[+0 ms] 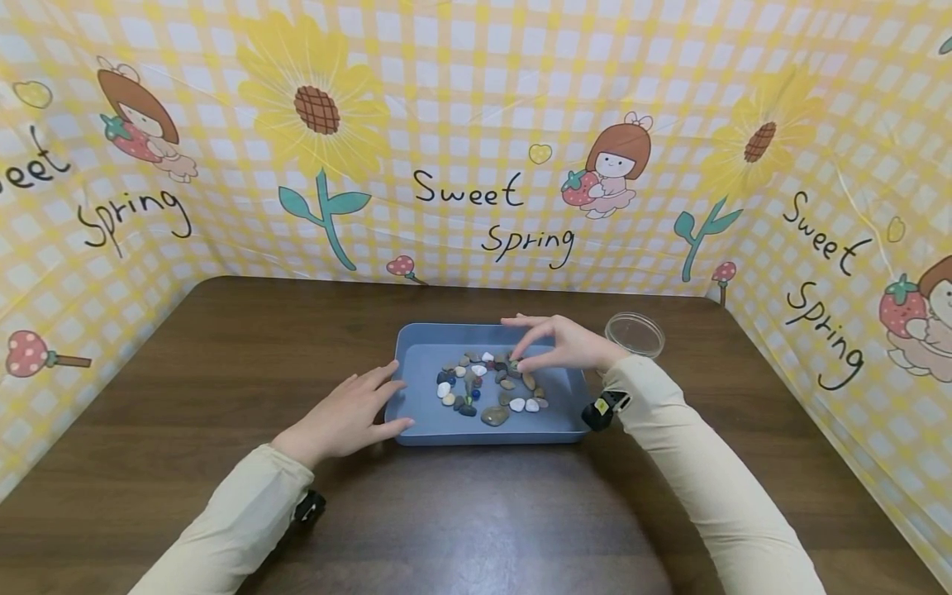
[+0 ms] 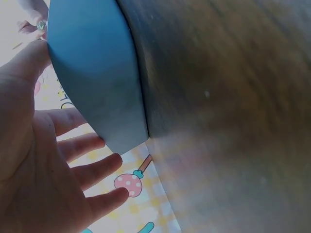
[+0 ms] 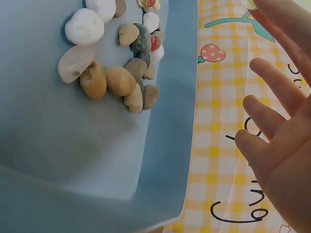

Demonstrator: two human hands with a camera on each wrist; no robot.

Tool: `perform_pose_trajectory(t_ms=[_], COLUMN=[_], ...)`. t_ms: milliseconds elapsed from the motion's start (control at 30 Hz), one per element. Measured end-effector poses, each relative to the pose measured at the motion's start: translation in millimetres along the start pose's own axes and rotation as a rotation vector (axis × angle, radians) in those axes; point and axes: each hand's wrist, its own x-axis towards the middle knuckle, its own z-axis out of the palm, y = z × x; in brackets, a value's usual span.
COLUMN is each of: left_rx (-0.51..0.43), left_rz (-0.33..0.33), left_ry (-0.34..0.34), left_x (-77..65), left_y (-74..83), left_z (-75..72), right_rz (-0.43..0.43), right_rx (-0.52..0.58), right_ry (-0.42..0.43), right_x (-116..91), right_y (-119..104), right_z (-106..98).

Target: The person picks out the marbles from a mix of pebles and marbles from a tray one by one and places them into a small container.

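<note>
A shallow blue tray (image 1: 416, 421) holds pebbles laid in a curving outline, among them white pebbles (image 1: 517, 405) and a larger brown-grey pebble (image 1: 494, 416). My right hand (image 1: 561, 343) hangs over the tray's far right part. Its thumb and index finger reach down to a grey pebble (image 1: 515, 366); whether they pinch it is unclear. The other fingers stay extended, as the right wrist view shows. My left hand (image 1: 348, 417) rests by the tray's left end, fingers spread and touching the rim. Amid the pebbles is a small grey-green piece (image 1: 470, 384), its kind unclear.
A round clear dish (image 1: 635, 333) lies on the brown table (image 1: 297, 330) behind my right wrist. Yellow checked cloth (image 1: 476, 124) with printed flowers hangs at the back and both sides. Black wrist devices (image 1: 605, 409) sit on both sleeves.
</note>
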Motion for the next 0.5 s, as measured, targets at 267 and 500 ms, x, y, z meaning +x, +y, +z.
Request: perform_pose_trajectory(t_ms=[267,500], left_rx=[0.018,0.029], left_rz=[0.006,0.011], left_ry=[0.006,0.007], left_x=[-0.3,0.5], left_y=[1.0,0.9], left_z=[-1.2,-1.9], right_rz=[-0.002,0.011], right_rx=[-0.012,-0.022], right_ry=[0.052,0.104], right_x=[-10,-19], right_y=[3,5], right_z=[-2,-6])
